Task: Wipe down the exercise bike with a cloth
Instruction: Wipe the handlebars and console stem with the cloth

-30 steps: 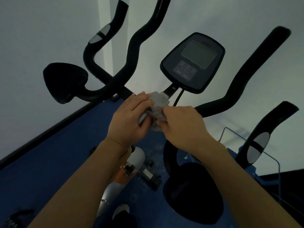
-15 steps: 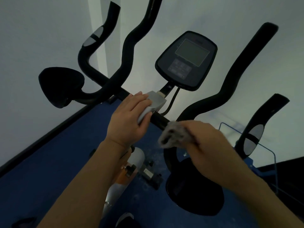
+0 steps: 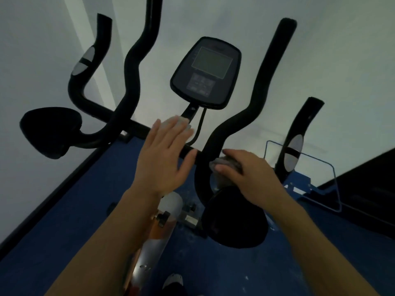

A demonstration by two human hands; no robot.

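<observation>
Head view is showing the right hand pressing the cloth on the curved handlebar, which is rising up-right; left hand is hovering spread, empty.

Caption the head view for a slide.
Right hand presses a grey cloth onto the bike's right handlebar; open left hand hovers below the console.

Crumpled grey cloth pressed against black exercise bike handlebar.

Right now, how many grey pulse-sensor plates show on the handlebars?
2: one pulse-sensor plate on the upright handle at far left, one on the far-right handle. Others may be hidden.
</observation>
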